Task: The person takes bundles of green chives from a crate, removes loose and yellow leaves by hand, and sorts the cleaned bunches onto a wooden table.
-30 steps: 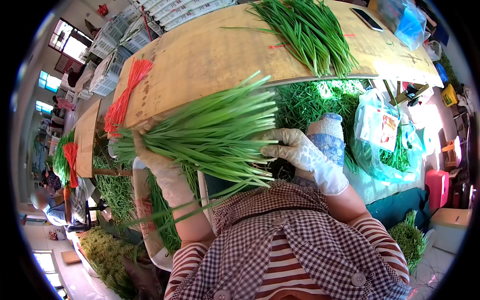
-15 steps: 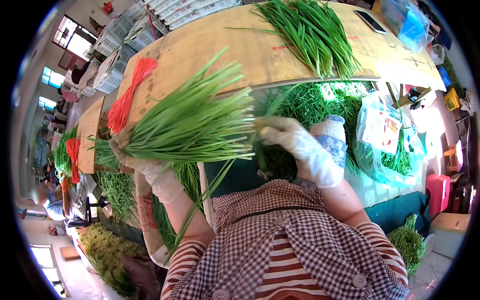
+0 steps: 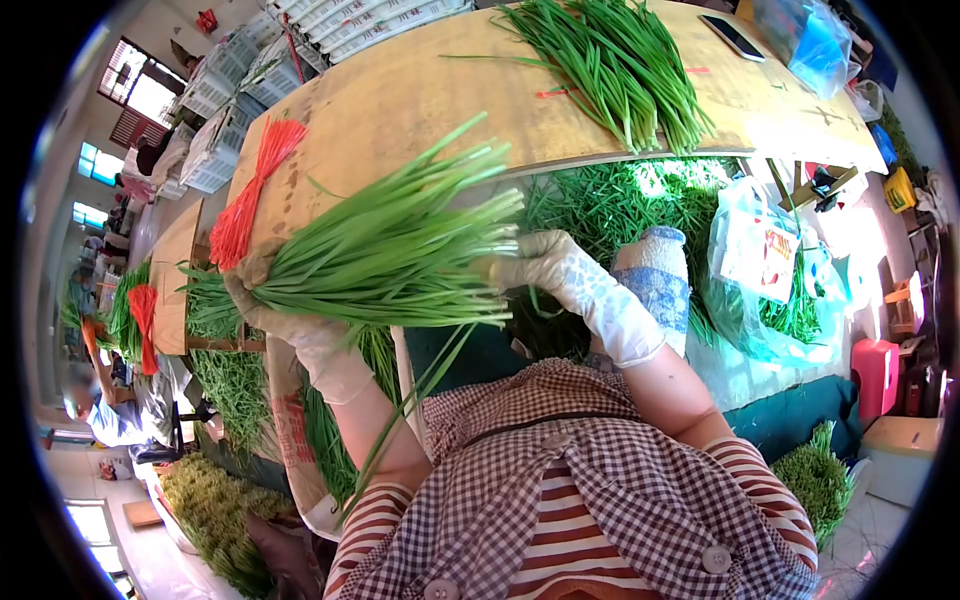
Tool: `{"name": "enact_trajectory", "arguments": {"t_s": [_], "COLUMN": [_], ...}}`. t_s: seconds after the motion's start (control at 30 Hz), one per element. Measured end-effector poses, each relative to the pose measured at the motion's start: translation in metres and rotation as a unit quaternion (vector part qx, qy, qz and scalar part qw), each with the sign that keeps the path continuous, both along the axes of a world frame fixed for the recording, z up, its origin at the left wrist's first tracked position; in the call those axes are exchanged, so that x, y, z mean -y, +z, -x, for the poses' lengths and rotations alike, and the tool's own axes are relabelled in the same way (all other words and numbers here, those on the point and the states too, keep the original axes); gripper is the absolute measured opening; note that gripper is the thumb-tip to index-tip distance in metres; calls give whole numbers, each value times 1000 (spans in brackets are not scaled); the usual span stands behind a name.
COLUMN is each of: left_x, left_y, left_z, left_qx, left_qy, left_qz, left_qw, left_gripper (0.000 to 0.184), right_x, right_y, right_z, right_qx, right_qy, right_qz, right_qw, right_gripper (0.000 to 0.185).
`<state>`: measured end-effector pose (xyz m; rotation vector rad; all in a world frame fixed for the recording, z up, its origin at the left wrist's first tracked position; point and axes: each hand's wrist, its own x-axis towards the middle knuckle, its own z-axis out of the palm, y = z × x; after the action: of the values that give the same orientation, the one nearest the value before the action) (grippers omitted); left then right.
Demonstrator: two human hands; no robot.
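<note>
My left hand, in a pale, soiled glove, is wrapped round a bunch of garlic chives near its leafy end. The bunch lies sideways, with its pale stem ends fanned out to the right. At those ends is my right hand, also gloved, its fingers pinched on the lower stems; the fingertips are blurred. A few long leaves hang loose from the bunch toward my left forearm. Beyond, on the wooden table, lies another pile of garlic chives.
Red ties lie on the table's left edge, and a phone at its far right. Loose greens fill the space below the table edge. A plastic bag hangs at the right. White crates stand behind; a person sits far left.
My right hand has moved slightly left, from just off the stem ends onto the lower stems. The bunch has shifted a little to the right in view, still in my left hand.
</note>
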<state>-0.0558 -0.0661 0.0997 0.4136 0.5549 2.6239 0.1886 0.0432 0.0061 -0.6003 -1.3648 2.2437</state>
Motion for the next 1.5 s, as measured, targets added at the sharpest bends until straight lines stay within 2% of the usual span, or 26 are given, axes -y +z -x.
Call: {"name": "enact_trajectory", "arguments": {"t_s": [0.03,0.13,0.23,0.3,0.37,0.43,0.5,0.53,0.63,0.67,0.7,0.77,0.83,0.9,0.97,1.0,1.03,1.07,1.1,1.13,1.17,1.2,1.23,1.3,1.4,1.5], "left_x": [0,5,9,20,15,14,5,2,-2,-3,-2,0,2,4,13,17,17,15,15,13,10,5,1,-5,-6,-12], "left_y": [-6,-21,-16,-16,-15,-13,-18,-21,-30,-29,-29,-30,-25,-14,-6,-10,-10,-7,-6,-8,-9,-12,-13,-12,-23,1], "left_z": [8,30,28,46,53,38,27,25,38,29,31,35,34,33,40,56,55,52,50,50,49,46,41,32,41,23], "left_qx": [-12,-36,-40,-48,-86,-37,-51,-59,-19,-30,-28,-23,-7,1,0,3,-3,-9,-15,-12,-14,-16,-18,21,55,96], "left_qy": [-32,-91,-70,-45,-20,-77,-52,-38,-151,-81,-103,-147,-90,-49,-23,-72,-65,-58,-50,-95,-68,-40,-11,3,-15,97], "left_qz": [-18,-46,-39,-37,-28,-75,-30,-9,-86,-39,-44,-54,-35,-28,-31,-70,-60,-54,-46,-77,-49,-24,3,27,52,147], "left_qw": [999,994,996,997,996,994,997,997,985,995,993,987,995,998,999,995,996,997,998,992,996,999,1000,999,997,980], "left_gripper": [27,26,26,26,25,26,23,22,30,30,31,31,31,29,27,26,27,27,28,29,29,29,30,31,33,33], "right_x": [1,8,-5,-21,-20,-3,8,13,21,21,21,23,26,13,-12,-22,-28,-19,-8,1,13,23,26,23,14,7], "right_y": [10,9,-4,-32,-26,-11,-5,4,3,3,3,-7,-14,-36,-61,-73,-84,-56,-30,-6,15,25,21,22,9,0], "right_z": [0,-2,-18,-25,-29,-19,-1,5,17,17,17,13,3,-16,-36,-51,-60,-56,-44,-34,-28,-20,-9,6,25,5], "right_qx": [55,89,41,86,26,7,76,62,30,35,39,107,163,180,352,372,392,329,226,126,110,115,96,67,35,20], "right_qy": [12,15,-68,-166,-101,-43,17,27,29,41,54,-7,-113,-143,-198,-210,-222,-227,-257,-249,-228,-257,-281,-309,-319,-344], "right_qz": [-63,-72,-53,-75,-71,-142,-78,-61,-46,-58,-70,-267,-458,-375,-388,-423,-457,-460,-519,-565,-618,-657,-669,-727,-766,-702], "right_qw": [996,993,995,980,992,989,994,996,998,997,995,958,867,898,829,799,767,793,783,777,744,699,682,609,557,624], "right_gripper": [27,21,19,20,26,33,38,38,40,40,41,35,30,22,19,21,23,31,35,44,53,61,65,58,43,29]}}
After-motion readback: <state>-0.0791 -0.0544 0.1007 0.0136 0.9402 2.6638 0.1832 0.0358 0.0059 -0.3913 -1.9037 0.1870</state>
